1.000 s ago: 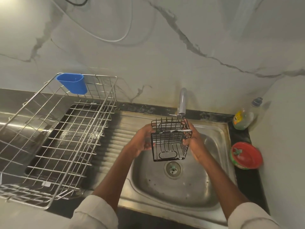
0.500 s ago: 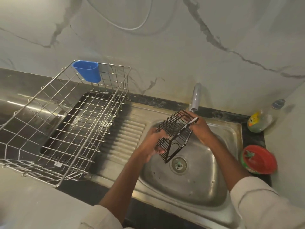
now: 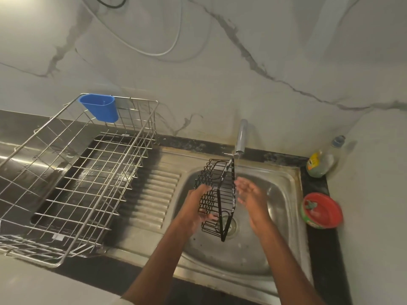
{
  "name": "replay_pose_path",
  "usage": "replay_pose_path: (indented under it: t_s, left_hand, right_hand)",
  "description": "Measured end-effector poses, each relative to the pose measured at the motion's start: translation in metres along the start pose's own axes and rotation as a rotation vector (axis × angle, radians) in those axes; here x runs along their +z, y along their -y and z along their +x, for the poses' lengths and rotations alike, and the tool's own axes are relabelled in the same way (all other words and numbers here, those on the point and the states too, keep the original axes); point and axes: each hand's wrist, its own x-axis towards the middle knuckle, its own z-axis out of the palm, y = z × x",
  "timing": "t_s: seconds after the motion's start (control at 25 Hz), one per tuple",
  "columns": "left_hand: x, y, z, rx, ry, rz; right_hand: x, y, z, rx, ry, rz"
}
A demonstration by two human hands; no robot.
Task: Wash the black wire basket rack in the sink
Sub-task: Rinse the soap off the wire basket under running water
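Observation:
The black wire basket rack [image 3: 218,194] hangs tilted on its side over the steel sink [image 3: 284,216], its top corner just under the tap [image 3: 240,137]. My left hand [image 3: 198,208] grips the rack from the left, fingers curled round its wires. My right hand [image 3: 251,194] is beside the rack's right face with its fingers spread; whether it touches the wires I cannot tell. A thin stream of water falls from the tap between rack and right hand. The drain [image 3: 231,225] shows behind the rack's lower corner.
A large steel dish-drying rack [image 3: 72,183] with a blue plastic cup [image 3: 100,107] clipped on it fills the draining board at left. A dish-soap bottle [image 3: 322,161] and a red-lidded tub [image 3: 321,210] stand on the black ledge at right. Marble wall behind.
My right hand has let go of the rack's top corner and opened beside it. The rack has turned further on edge in my left hand. The camera view shifted.

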Motion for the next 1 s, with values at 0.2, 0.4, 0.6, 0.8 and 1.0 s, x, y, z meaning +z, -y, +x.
replay_pose_path:
  t_s: [0.2,0.4,0.6,0.8,1.0]
  left_hand:
    - [0.026,0.011,-0.003,-0.008,0.002,0.013]
    - [0.036,0.002,-0.016,-0.072,0.053,-0.045]
    - [0.016,-0.014,-0.003,-0.214,-0.029,-0.291]
    - [0.004,-0.008,0.003,-0.17,-0.071,-0.402]
    - [0.0,-0.014,-0.002,-0.001,-0.036,-0.323]
  right_hand:
    - [-0.004,-0.049,-0.011,0.12,-0.067,-0.065]
    - [-0.015,-0.103,-0.017,0.381,-0.114,-0.186]
    - [-0.039,-0.123,-0.023,0.62,-0.051,0.139]
    - [-0.017,-0.102,-0.005,0.516,-0.097,0.235]
    - [0.006,-0.074,0.022,0.503,-0.044,0.164]
